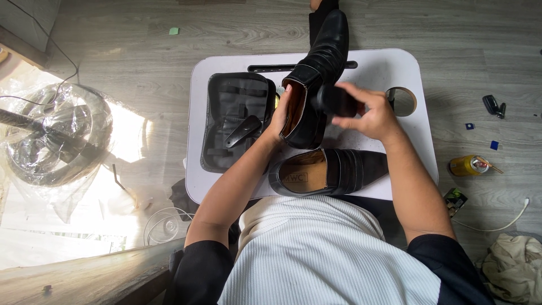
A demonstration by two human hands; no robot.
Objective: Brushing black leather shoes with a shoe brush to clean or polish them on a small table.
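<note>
Our left hand (280,116) grips inside the black shoe (316,73) – our right hand (370,116) clasps the brush (336,100); we should steady the shoe and stroke lightly.

Strong daylight comes in from the left side and falls on the floor (130,135) as a bright patch, which is burnt out to almost white. The clear plastic wrap (53,141) there catches the same light and shows hard glare. The rest of the scene is lit softly and evenly, a little cool in colour. The white tray table (372,70) is bright but keeps its detail. The black shoes (319,68) are very dark, with only faint shine on the leather. Shadows under the arms are soft. The right hand (370,113) looks slightly blurred. Lines bend near the edges, as with a wide lens.
</note>
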